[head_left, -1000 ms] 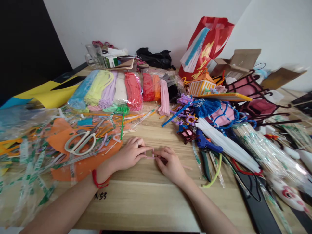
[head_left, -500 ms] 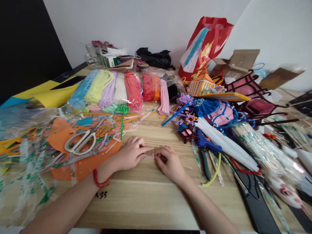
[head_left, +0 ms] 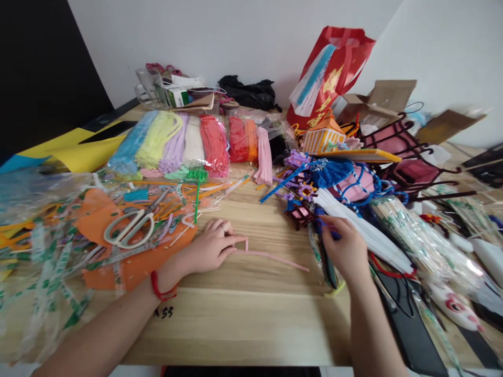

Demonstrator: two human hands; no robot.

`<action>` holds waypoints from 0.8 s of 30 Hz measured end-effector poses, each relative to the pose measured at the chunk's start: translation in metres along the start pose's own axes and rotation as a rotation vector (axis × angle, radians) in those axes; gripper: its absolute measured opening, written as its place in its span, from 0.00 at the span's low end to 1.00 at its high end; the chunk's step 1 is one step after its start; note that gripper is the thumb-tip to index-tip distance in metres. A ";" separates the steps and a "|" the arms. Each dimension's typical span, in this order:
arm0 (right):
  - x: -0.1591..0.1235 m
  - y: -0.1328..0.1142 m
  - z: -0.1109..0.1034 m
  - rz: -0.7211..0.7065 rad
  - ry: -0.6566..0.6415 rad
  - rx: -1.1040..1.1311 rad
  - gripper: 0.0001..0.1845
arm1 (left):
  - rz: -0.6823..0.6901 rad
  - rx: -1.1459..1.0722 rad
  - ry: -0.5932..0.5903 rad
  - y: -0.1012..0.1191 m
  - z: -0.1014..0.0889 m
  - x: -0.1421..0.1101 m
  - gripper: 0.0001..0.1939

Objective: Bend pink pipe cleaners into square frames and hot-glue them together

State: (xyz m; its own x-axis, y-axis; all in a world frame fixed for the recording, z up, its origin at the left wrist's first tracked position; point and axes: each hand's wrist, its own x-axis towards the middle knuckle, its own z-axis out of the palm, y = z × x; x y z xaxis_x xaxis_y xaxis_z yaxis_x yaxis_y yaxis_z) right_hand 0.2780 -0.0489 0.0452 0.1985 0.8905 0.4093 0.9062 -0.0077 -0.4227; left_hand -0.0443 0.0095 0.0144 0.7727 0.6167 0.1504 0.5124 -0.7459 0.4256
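In the head view, my left hand (head_left: 212, 245) rests on the table, its thumb and forefinger pinching one end of a thin pink pipe cleaner (head_left: 277, 256). The pipe cleaner has a small upright bend close to my fingertips, and its long tail lies to the right. My right hand (head_left: 346, 248) is at the tools on the right, fingers closed around a blue glue gun (head_left: 321, 222), which it largely hides. A dark-handled tool (head_left: 332, 275) lies just beneath that hand. A yellow-green pipe cleaner (head_left: 336, 289) shows beside it.
White-handled scissors (head_left: 129, 230) lie on orange sheets (head_left: 145, 267) among scraps at left. Bundled coloured pipe cleaners (head_left: 214, 146) line the back. White pipe cleaners (head_left: 365, 230), packed sticks (head_left: 412, 235) and a black slab (head_left: 412, 324) crowd the right. A red bag (head_left: 334, 78) stands behind.
My right hand has let go of the pink pipe cleaner and moved right onto the blue glue gun. The pipe cleaner's tail is now uncovered. My left hand has stayed in place.
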 end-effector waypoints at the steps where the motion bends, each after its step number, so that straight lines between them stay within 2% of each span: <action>1: 0.002 0.015 -0.006 0.028 -0.018 -0.098 0.15 | -0.001 0.003 -0.004 0.000 0.000 0.000 0.19; 3: 0.005 0.039 -0.012 0.018 -0.141 -0.253 0.20 | -0.008 0.009 -0.013 0.000 -0.001 0.000 0.19; 6: 0.009 0.057 -0.010 -0.047 -0.299 -0.355 0.26 | -0.013 0.010 -0.022 0.000 0.000 0.001 0.18; 10: 0.016 0.062 -0.004 -0.077 -0.340 -0.481 0.25 | -0.009 -0.001 -0.019 -0.001 0.001 0.000 0.18; 14: 0.018 0.068 -0.014 -0.143 -0.300 -0.496 0.21 | -0.022 -0.013 -0.024 -0.001 0.002 0.001 0.18; 17: 0.014 0.073 -0.034 -0.077 -0.164 -0.321 0.16 | -0.030 -0.019 -0.022 -0.002 0.002 0.001 0.18; 19: 0.012 0.071 -0.050 0.082 -0.114 -0.071 0.15 | -0.026 -0.018 -0.021 -0.002 0.003 0.001 0.18; 22: 0.008 0.054 -0.067 0.372 -0.217 0.376 0.20 | -0.017 -0.009 -0.019 -0.003 0.003 0.001 0.18; 24: 0.005 0.034 -0.069 0.434 -0.302 0.576 0.19 | -0.015 -0.009 -0.013 -0.003 0.003 0.000 0.18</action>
State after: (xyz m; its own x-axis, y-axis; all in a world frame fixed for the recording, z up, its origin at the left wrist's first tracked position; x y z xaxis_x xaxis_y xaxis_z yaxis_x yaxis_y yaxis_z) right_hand 0.3353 -0.0761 0.0882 0.3056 0.9477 -0.0917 0.4180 -0.2200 -0.8814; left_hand -0.0448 0.0115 0.0105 0.7696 0.6246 0.1327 0.5208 -0.7342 0.4356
